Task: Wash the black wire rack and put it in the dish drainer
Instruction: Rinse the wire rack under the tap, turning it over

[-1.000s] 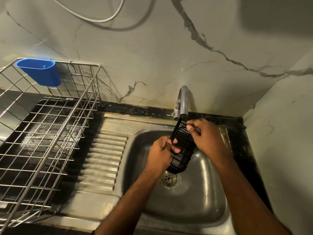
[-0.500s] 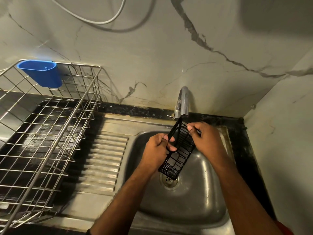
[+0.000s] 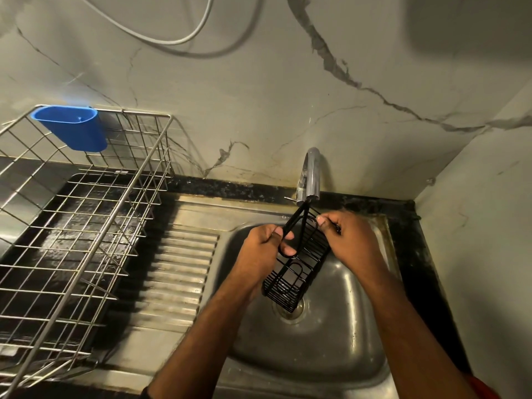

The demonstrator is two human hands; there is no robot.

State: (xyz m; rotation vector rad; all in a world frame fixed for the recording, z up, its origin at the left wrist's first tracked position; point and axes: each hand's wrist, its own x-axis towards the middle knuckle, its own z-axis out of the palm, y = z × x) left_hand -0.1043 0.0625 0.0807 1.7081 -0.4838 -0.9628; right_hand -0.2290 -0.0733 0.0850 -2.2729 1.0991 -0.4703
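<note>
The black wire rack (image 3: 299, 266), a narrow oblong basket, hangs tilted over the steel sink (image 3: 331, 355), its top end just under the tap (image 3: 311, 174) and its lower end above the drain. My left hand (image 3: 260, 254) grips a black loop on the rack's left side. My right hand (image 3: 348, 240) pinches the rack's upper right rim with thumb and fingers. The steel wire dish drainer (image 3: 72, 226) stands on the counter to the left, apart from the rack.
A blue plastic cup holder (image 3: 72, 128) hangs on the drainer's back rim. A ribbed steel draining board (image 3: 178, 272) lies between drainer and sink. Marble walls close in behind and at right; a white cable (image 3: 178, 38) loops on the back wall.
The rack has swung so its lower end points further down-left over the drain. My left hand has shifted onto the black loop; my right hand stays at the top rim.
</note>
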